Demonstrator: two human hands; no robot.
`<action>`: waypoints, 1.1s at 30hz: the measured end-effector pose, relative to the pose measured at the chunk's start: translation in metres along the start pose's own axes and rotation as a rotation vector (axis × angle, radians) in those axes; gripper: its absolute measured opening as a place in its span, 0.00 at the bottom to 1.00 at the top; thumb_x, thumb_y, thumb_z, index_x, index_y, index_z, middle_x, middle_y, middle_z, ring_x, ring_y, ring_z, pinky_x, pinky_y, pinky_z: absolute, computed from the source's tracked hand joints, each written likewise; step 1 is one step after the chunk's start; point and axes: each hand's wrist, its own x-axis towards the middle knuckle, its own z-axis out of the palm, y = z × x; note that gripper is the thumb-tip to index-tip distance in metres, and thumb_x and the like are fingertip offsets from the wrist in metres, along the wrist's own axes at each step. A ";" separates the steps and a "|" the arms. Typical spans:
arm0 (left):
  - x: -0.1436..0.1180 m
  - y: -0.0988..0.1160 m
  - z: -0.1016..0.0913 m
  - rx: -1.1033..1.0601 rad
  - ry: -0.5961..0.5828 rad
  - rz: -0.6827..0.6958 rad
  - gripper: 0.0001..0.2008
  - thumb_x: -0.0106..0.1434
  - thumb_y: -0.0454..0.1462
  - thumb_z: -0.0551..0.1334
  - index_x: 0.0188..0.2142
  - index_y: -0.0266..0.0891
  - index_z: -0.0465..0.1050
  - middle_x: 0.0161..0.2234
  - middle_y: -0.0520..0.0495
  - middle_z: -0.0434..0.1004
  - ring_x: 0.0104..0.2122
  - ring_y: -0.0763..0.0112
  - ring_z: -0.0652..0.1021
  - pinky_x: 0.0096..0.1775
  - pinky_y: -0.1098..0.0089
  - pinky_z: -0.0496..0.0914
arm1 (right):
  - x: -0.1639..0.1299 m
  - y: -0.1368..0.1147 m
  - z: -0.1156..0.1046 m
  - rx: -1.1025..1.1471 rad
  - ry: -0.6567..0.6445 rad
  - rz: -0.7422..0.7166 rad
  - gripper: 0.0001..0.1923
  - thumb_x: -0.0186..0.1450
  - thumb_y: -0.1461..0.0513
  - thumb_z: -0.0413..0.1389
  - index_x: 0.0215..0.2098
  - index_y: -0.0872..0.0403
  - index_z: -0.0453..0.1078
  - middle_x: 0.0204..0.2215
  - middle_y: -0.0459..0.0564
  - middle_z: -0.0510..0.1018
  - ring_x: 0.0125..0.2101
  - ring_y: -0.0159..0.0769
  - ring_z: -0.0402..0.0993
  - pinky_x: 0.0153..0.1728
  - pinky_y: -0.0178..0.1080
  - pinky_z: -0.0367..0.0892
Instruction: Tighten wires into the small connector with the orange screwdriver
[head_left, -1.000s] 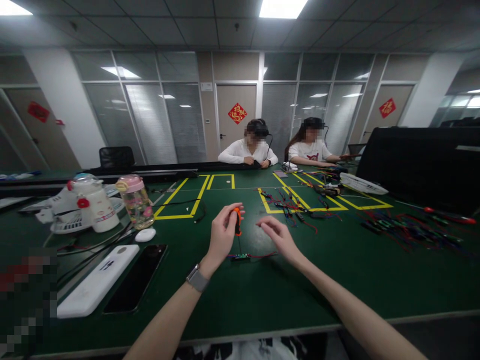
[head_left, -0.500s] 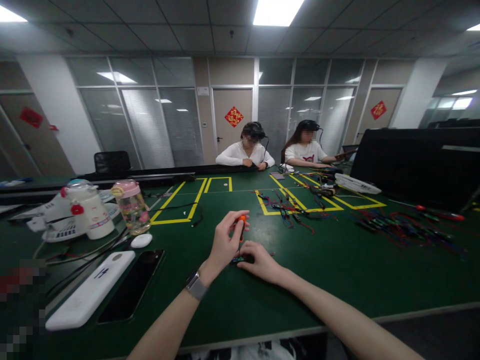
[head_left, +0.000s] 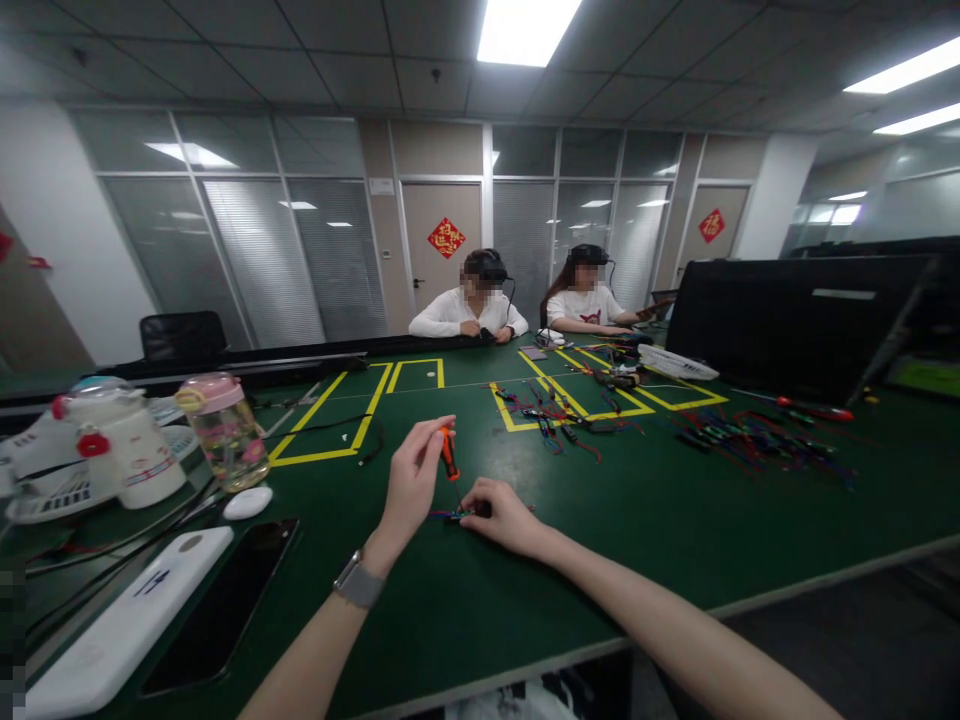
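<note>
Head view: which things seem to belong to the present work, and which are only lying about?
Seemingly in use:
orange-and-black screwdriver, in the left hand
small circuit board, touched by the right hand

Apparently just lying about:
black phone
pink-lidded bottle
white oval case
white jug

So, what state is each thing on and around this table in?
Orange-and-black screwdriver: tilted, handle up
Circuit board: lying on the table, partly hidden
Left grip: closed on the orange-and-black screwdriver
Right grip: curled at the circuit board; firmness of hold unclear
Black phone: lying flat, screen dark
Pink-lidded bottle: upright, lid on
Wired boards at right: heaped, tangled
Middle door: closed
Ceiling lamp: lit
</note>
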 end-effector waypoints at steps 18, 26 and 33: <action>0.004 0.000 -0.008 -0.002 -0.116 -0.078 0.16 0.62 0.44 0.61 0.47 0.41 0.75 0.40 0.47 0.75 0.38 0.67 0.78 0.41 0.67 0.75 | 0.015 0.012 0.002 0.023 -0.149 -0.170 0.09 0.57 0.61 0.66 0.35 0.57 0.78 0.30 0.45 0.73 0.27 0.28 0.69 0.30 0.30 0.65; 0.006 0.007 -0.010 -0.118 -0.191 -0.074 0.17 0.67 0.41 0.55 0.51 0.40 0.72 0.44 0.43 0.75 0.44 0.65 0.77 0.47 0.64 0.73 | 0.006 0.004 -0.002 0.043 -0.117 -0.159 0.10 0.54 0.71 0.61 0.35 0.56 0.76 0.30 0.46 0.74 0.30 0.30 0.70 0.33 0.32 0.66; -0.002 0.003 -0.003 0.139 0.037 0.005 0.11 0.64 0.41 0.61 0.44 0.42 0.76 0.39 0.46 0.71 0.39 0.67 0.75 0.41 0.68 0.73 | 0.008 0.006 0.003 0.020 -0.113 -0.102 0.08 0.54 0.71 0.62 0.33 0.57 0.75 0.29 0.46 0.73 0.29 0.31 0.69 0.31 0.32 0.64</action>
